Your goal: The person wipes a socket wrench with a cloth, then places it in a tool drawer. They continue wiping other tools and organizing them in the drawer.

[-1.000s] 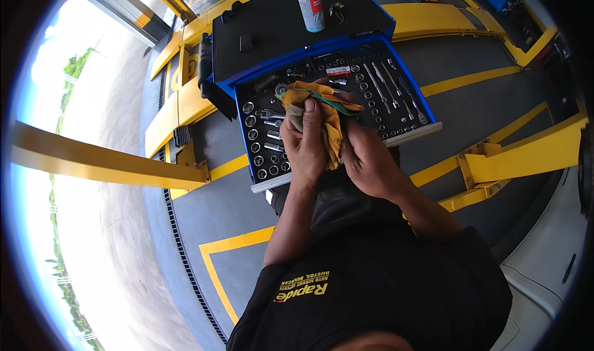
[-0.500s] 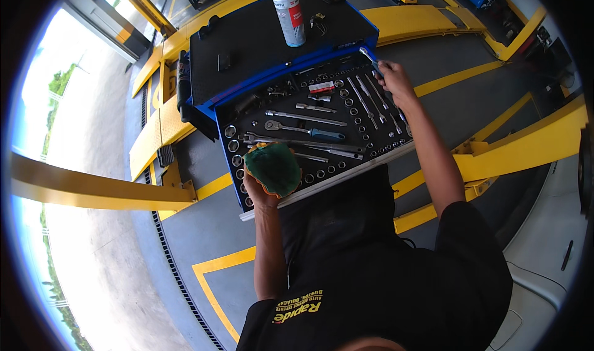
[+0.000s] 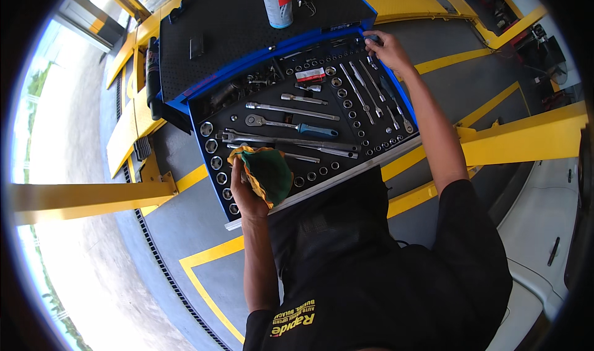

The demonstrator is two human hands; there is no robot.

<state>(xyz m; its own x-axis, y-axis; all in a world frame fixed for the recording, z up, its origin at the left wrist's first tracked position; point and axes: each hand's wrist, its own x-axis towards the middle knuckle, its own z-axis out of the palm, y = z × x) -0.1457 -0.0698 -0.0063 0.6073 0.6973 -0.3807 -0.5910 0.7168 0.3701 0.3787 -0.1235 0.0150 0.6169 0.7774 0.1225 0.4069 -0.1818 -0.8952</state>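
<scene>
My left hand (image 3: 249,197) is closed around a bunched green cloth (image 3: 273,176) with an orange edge, above the near left part of an open tool drawer (image 3: 297,203). At the drawer's far right corner, my right hand (image 3: 392,52) pinches a small ratchet (image 3: 372,38). Only a bluish bit of it shows; the fingers hide the rest. In the dark tray lie a blue-handled ratchet (image 3: 317,130), a long breaker bar (image 3: 291,140), several extension bars (image 3: 291,111) and rows of sockets (image 3: 216,163). Another ratchet (image 3: 407,125) lies along the right side.
A spray can (image 3: 276,4) and a small bunch of keys (image 3: 306,2) stand and lie on the blue cabinet's black top (image 3: 229,29). Yellow lift arms (image 3: 93,202) flank me on both sides. A white car (image 3: 544,227) stands at the right.
My right hand has turned, and the ratchet head that showed beyond its fingers is now hidden. The left hand still holds the cloth, now tilted. The view has shifted slightly.
</scene>
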